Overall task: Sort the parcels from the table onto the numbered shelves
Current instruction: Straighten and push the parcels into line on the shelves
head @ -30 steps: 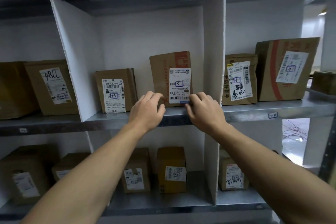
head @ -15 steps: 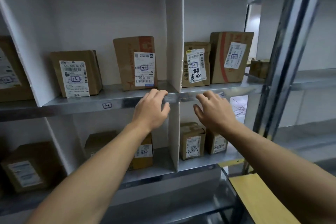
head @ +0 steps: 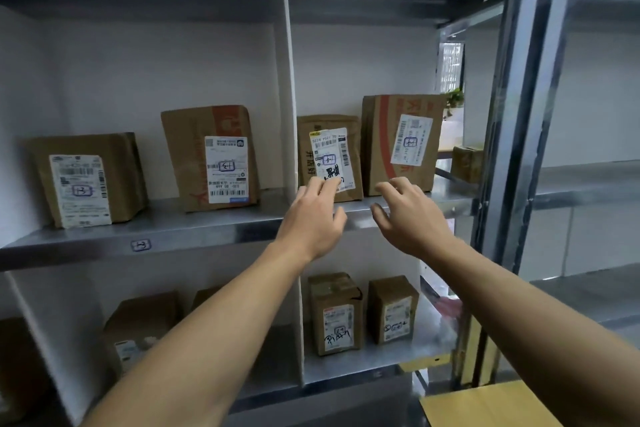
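Nearest the camera, 2 bare forearms rise from the bottom edge, and a flat yellow board (head: pixel 485 406) lies at lower right. The left hand (head: pixel 313 218) is relaxed, its fingers loosely curved and gripping nothing. Its fingertips (head: pixel 315 187) overlap the lower edge of the label on the small parcel (head: pixel 329 156); whether they touch it cannot be told. The right hand (head: pixel 412 218) is spread, its fingers slightly bent and empty, in front of the shelf lip below the tall parcel (head: pixel 403 144). The shelf (head: pixel 190 229) is smooth grey sheet metal with a folded front lip that carries a small tag (head: pixel 141 245) with a handwritten mark. A thin white divider (head: pixel 289 97) splits it into 2 bays. In the right bay, the small parcel stands upright in creased brown wrap, with a white barcode label bearing a boxed number and black marker writing. The tall parcel stands just beside it on the right, a rectangular brown carton with red print and a tilted white label. In the left bay, the mid parcel (head: pixel 211 158) is brown with red print and leans slightly, well apart from the left parcel (head: pixel 86 180), a squat brown box with a white label. One level down, the right bay holds a dented carton (head: pixel 336 314) and a square carton (head: pixel 393 308), both upright. The back panel (head: pixel 207 62) is matte white. A steel post (head: pixel 519 114) frames the right side.
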Motion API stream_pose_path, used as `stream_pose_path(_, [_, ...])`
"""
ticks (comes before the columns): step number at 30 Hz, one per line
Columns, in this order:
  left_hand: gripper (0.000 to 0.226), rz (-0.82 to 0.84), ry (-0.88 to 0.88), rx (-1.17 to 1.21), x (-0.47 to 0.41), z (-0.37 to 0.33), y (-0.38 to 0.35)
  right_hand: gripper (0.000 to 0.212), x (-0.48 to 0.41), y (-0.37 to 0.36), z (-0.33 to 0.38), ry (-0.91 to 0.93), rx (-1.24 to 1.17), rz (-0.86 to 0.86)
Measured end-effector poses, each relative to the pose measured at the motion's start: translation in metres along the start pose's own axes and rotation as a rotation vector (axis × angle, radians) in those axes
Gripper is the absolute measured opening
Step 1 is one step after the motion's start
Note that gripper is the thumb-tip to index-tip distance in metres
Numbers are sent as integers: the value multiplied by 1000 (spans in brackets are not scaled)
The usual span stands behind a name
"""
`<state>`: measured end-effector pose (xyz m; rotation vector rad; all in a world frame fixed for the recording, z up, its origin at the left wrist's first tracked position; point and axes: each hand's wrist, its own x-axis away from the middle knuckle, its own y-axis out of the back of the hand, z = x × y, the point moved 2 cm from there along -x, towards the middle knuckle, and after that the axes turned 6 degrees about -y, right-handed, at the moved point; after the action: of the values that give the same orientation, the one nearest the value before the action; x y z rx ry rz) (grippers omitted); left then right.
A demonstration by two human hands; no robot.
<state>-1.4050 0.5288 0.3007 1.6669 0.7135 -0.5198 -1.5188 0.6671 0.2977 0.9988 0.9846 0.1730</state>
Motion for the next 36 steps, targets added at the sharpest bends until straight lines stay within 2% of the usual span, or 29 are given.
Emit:
stream_pose_path(5, [53, -57, 194, -23, -18, 6, -22, 35, -37, -15, -4, 50, -223, 30])
stream_pose_path(8, [58, -88, 251, -39, -23, 7, -29, 37, -51, -28, -2, 68, -304, 63])
stream_pose_path(14, [66, -48, 387, -86, -34, 6, -35, 46, -66, -47, -3, 41, -391, 99])
stream_pose_path(25, [52, -36, 458, -96, -49, 14, -40, 49, -81, -60, -12, 49, -418, 122])
stream_pose_path(32, [54, -69, 469, -100, -51, 16, -45, 47, -82, -60, -15, 53, -431, 126])
stream_pose_path(36, [55, -150, 347, -116, -51, 9, -47, 40, -78, -52, -29, 51, -437, 42])
